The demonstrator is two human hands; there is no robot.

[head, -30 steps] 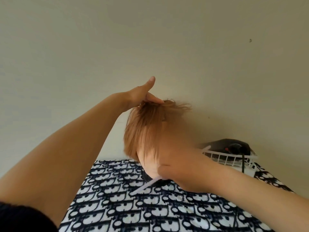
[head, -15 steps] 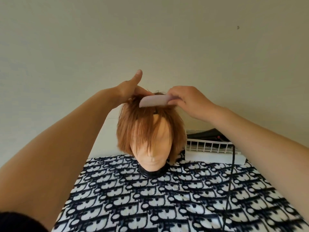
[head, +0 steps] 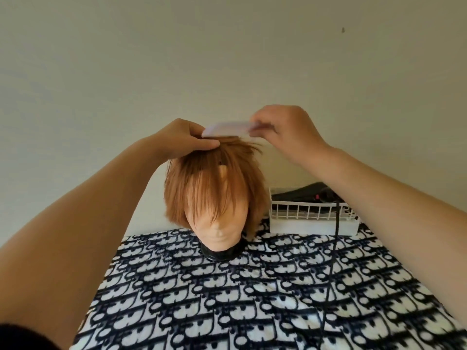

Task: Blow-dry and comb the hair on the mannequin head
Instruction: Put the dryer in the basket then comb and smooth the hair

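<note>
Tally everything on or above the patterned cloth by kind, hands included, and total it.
Flesh-toned mannequin head with ginger hair: 1
Pale plastic comb: 1
White wire basket: 1
Black hair dryer: 1
Black cord: 1
Bare hands: 2, left hand gripping the hair, right hand pinching the comb
Total: 7

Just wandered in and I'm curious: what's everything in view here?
cloth: one, navy-and-white print, covering the surface
mannequin head: one, peach, on a black base on the cloth
hair: one wig, ginger, on the mannequin head, over its face
comb: one, pale lilac, above the crown
basket: one, white, right of the head
hair dryer: one, black, in the basket
cord: one, black, from the basket across the cloth
left hand: one, grips hair at the crown
right hand: one, pinches the comb
</note>
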